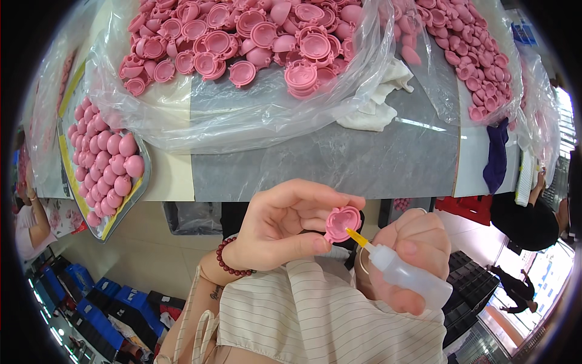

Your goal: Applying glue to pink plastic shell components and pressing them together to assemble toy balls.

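Note:
Between the thumb and fingers of my left hand is a small round pink plastic case, its hollow side facing up. My right hand is wrapped round a translucent white squeeze bottle, tilted so that its yellow nozzle points into the hollow of the case. The nozzle tip is at the inside of the case; whether it touches, I cannot tell. Both hands are in front of the table's near edge, above my lap.
A heap of open pink cases lies on clear plastic sheeting at the table's far side. Closed pink balls fill a tray on the left. A white cloth and a dark purple cloth lie on the right.

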The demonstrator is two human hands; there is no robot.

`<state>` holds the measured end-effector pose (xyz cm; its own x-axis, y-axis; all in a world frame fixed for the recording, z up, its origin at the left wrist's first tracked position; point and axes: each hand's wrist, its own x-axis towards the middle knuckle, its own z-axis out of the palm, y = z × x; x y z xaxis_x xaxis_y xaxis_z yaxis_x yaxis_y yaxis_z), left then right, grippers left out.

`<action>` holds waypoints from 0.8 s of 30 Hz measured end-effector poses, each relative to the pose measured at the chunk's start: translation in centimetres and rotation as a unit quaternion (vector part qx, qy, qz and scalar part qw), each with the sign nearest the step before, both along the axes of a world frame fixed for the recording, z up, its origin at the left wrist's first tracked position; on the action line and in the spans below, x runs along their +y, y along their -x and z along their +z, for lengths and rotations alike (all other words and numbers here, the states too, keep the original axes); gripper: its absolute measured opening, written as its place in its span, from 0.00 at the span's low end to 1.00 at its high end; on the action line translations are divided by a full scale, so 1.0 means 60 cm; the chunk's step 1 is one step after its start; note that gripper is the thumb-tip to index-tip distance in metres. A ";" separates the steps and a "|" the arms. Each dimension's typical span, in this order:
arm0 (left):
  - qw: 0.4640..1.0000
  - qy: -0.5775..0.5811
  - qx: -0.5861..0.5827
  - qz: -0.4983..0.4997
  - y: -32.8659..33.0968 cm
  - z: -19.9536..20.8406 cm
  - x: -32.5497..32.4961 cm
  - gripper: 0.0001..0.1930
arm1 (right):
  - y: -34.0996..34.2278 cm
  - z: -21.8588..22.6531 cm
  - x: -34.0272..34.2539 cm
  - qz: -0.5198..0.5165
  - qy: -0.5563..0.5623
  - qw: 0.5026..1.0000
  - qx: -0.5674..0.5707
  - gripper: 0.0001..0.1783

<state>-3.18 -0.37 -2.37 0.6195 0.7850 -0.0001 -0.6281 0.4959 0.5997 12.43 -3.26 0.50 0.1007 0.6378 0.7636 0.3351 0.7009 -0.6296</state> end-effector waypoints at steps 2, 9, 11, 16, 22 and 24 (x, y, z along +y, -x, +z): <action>1.000 0.002 -0.002 -0.004 -0.003 0.000 0.002 0.22 | -0.004 0.000 -0.001 -0.003 0.007 1.000 -0.022 0.32; 1.000 0.000 0.006 0.005 0.002 -0.002 -0.002 0.22 | -0.006 -0.002 -0.003 0.001 -0.010 0.999 0.050 0.30; 1.000 0.000 0.004 0.001 0.002 0.002 -0.001 0.22 | -0.003 0.002 0.001 -0.017 -0.006 1.000 0.015 0.32; 1.000 -0.020 0.019 0.010 0.002 0.001 -0.003 0.21 | -0.004 -0.001 0.001 -0.015 -0.003 1.000 0.004 0.32; 0.998 -0.046 0.042 0.023 0.004 0.001 -0.003 0.21 | -0.003 -0.001 0.002 -0.011 -0.006 1.000 0.000 0.31; 0.997 -0.052 0.042 0.024 0.003 0.002 -0.003 0.20 | -0.003 -0.001 0.003 -0.014 -0.006 1.000 -0.001 0.31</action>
